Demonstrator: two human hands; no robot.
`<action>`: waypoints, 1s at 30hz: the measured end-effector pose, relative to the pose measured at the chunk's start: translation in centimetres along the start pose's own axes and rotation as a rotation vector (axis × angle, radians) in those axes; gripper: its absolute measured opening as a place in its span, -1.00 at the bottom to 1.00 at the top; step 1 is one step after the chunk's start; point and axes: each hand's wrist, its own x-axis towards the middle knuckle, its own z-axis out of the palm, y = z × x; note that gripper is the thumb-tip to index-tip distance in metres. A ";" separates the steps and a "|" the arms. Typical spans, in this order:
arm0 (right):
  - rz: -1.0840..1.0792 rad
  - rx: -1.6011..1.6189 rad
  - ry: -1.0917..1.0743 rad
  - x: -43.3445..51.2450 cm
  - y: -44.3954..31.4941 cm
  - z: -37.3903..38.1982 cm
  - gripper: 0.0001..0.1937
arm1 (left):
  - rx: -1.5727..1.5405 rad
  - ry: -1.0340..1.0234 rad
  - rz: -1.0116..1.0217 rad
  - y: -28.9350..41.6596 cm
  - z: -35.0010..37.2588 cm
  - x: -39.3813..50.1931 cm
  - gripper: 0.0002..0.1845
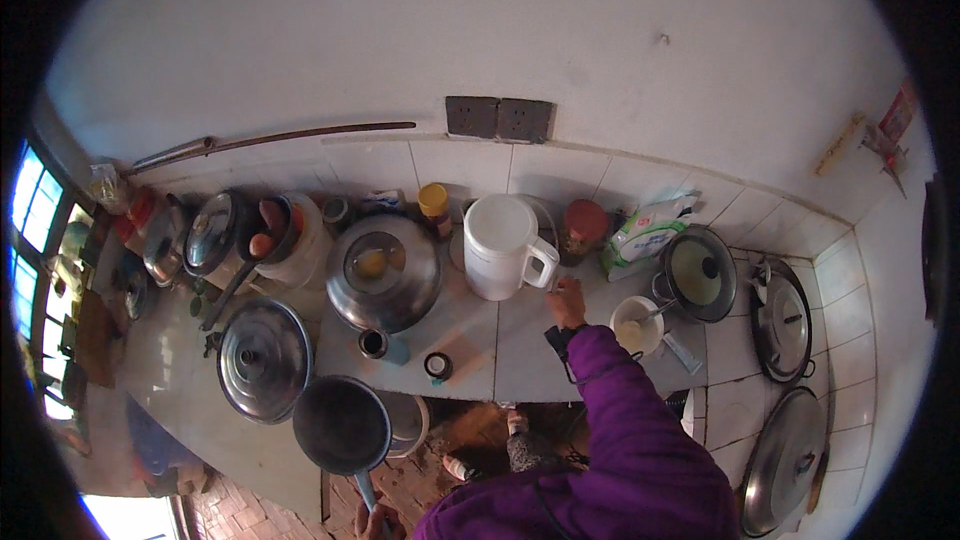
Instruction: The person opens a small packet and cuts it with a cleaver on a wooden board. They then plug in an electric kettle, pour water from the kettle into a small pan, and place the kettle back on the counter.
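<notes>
My left hand (379, 521), at the bottom of the view, grips the blue handle of a dark saucepan (343, 425) held over the counter's front edge. My right hand (568, 302), in a purple sleeve, is over the tiled counter beside the handle of a white lidded plastic pitcher (499, 244); whether its fingers touch the handle cannot be told. Right of that hand stands a white bowl (628, 336) with a spoon and pale contents. An open flask or cup (373, 343) and a small dark-rimmed jar or lid (437, 366) are near the front edge.
A large steel domed lid (383, 272) and another pot lid (265, 360) lie to the left. A yellow-capped jar (434, 208), red-lidded jar (585, 229) and plastic bag (645, 236) line the wall. Lidded pots (784, 322) stand right. A bucket (409, 424) is below the counter.
</notes>
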 end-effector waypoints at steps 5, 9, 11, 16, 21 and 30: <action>0.200 0.666 0.004 1.6 -0.1 -1.0 -0.73 | -0.019 -0.007 -0.001 0.0 -0.2 -0.3 -0.66; -0.004 0.701 0.275 2.7 -2.5 -3.5 -0.78 | -0.023 -0.020 0.001 0.0 -0.3 -0.4 -0.66; -0.208 0.643 0.427 3.3 -4.3 -5.2 -0.77 | -0.028 -0.021 0.001 0.1 -0.3 -0.4 -0.66; -0.220 1.005 0.325 5.1 -10.8 -10.3 -0.79 | -0.052 -0.041 0.005 0.3 -0.1 -1.0 -0.66; -0.357 0.891 0.251 6.6 -17.7 -14.5 -0.59 | -0.031 -0.033 0.011 0.6 0.4 -1.0 -0.64; -0.288 1.104 -0.080 12.1 -24.0 -10.8 -0.53 | -0.026 0.022 -0.015 1.1 1.5 0.6 -0.64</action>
